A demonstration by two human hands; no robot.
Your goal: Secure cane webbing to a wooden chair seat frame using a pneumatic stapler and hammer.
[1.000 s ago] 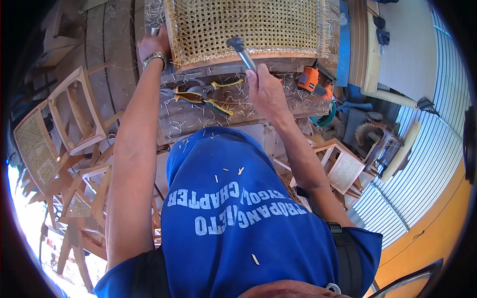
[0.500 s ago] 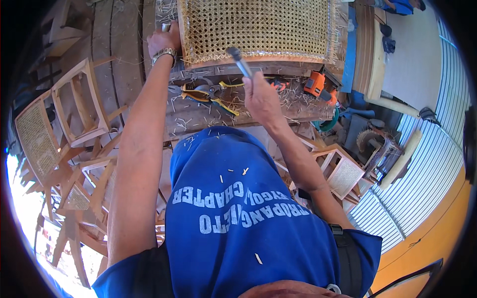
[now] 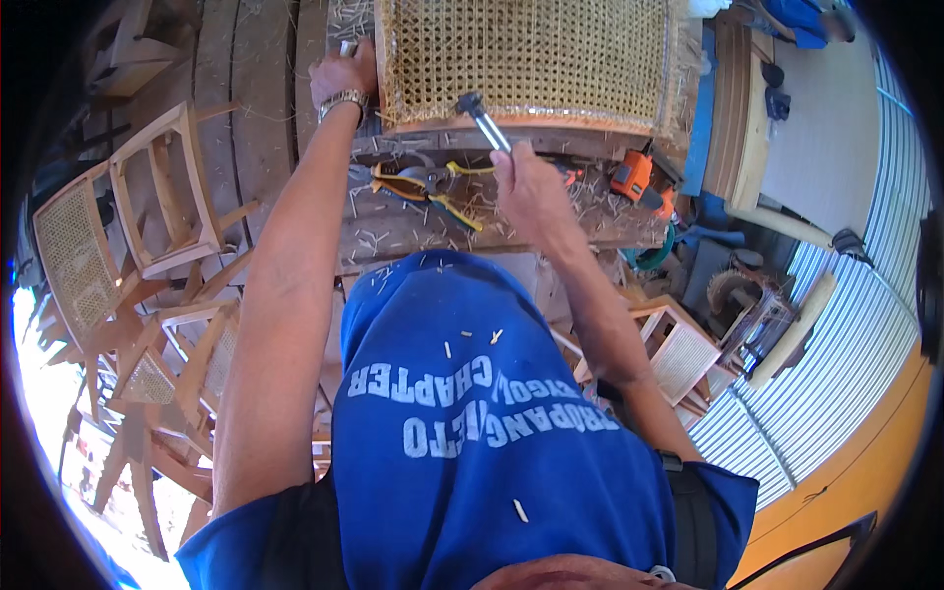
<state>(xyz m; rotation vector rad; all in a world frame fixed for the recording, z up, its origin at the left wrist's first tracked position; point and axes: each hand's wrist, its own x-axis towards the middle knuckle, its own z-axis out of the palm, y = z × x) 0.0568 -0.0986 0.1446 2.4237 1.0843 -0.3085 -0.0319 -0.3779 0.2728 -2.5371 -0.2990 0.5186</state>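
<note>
My right hand (image 3: pixel 536 192) is closed around the handle of a hammer (image 3: pixel 491 128), its dark head at the near edge of the woven cane panel (image 3: pixel 541 59), which lies at 12 o'clock. If the head touches it, I cannot tell. At 11 o'clock, just beside the panel, my left hand (image 3: pixel 339 79) is clenched around a pale object (image 3: pixel 348 47), mostly hidden. Yellow-handled cutters (image 3: pixel 425 183) rest on the wooden bench (image 3: pixel 413 239); at 2 o'clock is an orange tool (image 3: pixel 631 175).

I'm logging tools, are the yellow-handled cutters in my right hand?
No, your right hand holds a hammer while the cutters lie on the bench.
</note>
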